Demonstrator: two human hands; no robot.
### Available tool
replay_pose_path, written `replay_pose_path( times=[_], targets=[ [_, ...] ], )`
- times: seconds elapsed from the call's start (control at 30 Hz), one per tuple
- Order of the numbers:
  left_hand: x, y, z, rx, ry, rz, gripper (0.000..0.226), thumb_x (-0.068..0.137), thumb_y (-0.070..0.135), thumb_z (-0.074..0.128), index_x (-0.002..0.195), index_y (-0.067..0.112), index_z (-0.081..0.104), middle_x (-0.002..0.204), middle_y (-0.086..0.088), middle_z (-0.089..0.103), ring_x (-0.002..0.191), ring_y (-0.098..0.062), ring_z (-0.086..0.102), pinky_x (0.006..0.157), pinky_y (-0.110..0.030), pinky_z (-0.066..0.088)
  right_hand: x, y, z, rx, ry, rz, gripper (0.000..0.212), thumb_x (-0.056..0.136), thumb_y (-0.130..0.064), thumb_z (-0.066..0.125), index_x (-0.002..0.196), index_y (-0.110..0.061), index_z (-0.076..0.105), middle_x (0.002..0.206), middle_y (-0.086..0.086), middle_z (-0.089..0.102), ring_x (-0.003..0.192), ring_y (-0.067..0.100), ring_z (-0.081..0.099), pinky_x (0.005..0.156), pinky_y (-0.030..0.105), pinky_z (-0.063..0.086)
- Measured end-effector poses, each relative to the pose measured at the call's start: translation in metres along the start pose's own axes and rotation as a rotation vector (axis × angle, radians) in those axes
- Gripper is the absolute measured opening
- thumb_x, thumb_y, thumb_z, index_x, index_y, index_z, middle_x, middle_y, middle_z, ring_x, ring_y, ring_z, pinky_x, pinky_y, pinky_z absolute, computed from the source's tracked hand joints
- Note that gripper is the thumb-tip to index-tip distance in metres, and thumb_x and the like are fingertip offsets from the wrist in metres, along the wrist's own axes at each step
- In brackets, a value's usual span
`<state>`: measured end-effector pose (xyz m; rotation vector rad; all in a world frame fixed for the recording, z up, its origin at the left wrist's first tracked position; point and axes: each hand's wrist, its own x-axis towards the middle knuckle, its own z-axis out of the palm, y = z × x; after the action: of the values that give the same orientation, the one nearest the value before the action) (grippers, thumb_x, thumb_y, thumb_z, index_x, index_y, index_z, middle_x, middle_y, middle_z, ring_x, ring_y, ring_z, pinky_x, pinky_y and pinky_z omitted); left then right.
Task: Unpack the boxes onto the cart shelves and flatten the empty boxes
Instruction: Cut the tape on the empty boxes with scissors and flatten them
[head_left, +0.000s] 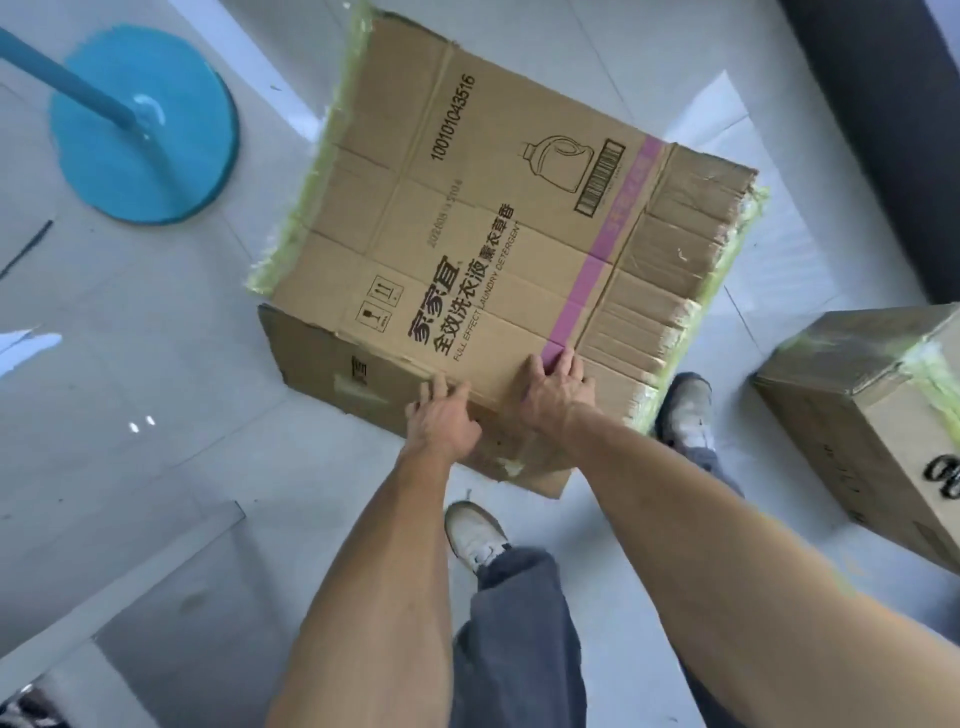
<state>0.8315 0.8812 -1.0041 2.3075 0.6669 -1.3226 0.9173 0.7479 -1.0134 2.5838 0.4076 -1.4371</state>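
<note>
both hands press flat on the near edge of the detergent box (467, 249) on the floor, left hand (441, 421) and right hand (556, 389) fingers straight, gripping nothing. box half collapsed (flaps splayed). should push down evenly along creases. second box (857, 415) right of it.

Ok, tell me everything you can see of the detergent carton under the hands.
The detergent carton is brown corrugated cardboard, pressed nearly flat on the pale tiled floor, its printed panel facing up. It carries black Chinese text, "FULL EFFECT LAUNDRY DETERGENT", a number, a bottle outline, a barcode and a pink stripe. Yellowish tape remnants fringe its far and right edges; the right flaps look creased and torn. The left hand and right hand both press on its near edge, fingers spread. A darker panel shows beneath.
</note>
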Motion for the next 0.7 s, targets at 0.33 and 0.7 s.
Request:
replay_pose_path(
  times=[0.33,0.7],
  targets=[
    [0.102,0.064,-0.021,-0.313,-0.011,-0.239,0.068,0.094,0.021,0.061,0.153,0.026,0.027,0.153,-0.016,0.035,0.133,-0.037,0.044,0.108,-0.05,0.04,0.107,0.055,-0.077,-0.215,-0.177,-0.174,0.057,0.098,-0.031,0.042,0.151,-0.016,0.026,0.152,0.022,0.027,0.139,0.036,0.031,0.106,0.049,0.041],
    [0.16,0.128,0.106,-0.813,-0.088,-0.621,0.052,0.098,0.03,0.047,0.144,0.008,0.037,0.137,-0.022,0.051,0.124,-0.037,0.049,0.102,-0.04,0.04,0.177,0.114,-0.027,-0.445,-0.22,-0.237,0.052,0.094,-0.017,0.041,0.145,-0.012,0.033,0.15,0.026,0.022,0.135,0.04,0.03,0.106,0.049,0.039]
  ],
)
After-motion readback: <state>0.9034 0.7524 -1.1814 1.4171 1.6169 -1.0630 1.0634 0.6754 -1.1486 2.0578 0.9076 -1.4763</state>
